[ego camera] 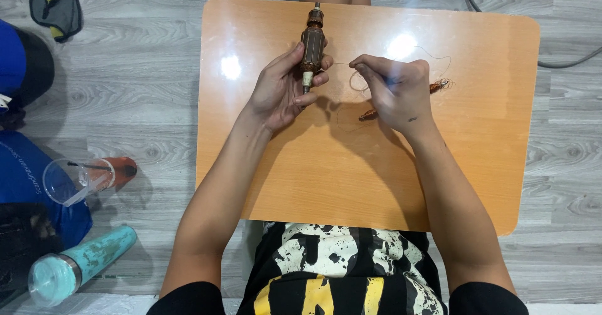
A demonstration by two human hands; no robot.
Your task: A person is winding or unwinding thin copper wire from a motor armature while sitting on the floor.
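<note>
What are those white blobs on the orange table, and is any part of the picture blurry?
Head view: the blobs are lamp glare on the glossy table; the hands cast soft shadows toward the person; the right hand looks slightly blurred, the left hand and motor rotor sharper.

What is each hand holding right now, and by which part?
The left hand holds the motor armature around its lower body and shaft end. The right hand pinches a thin copper wire at its fingertips, running from the armature.
</note>
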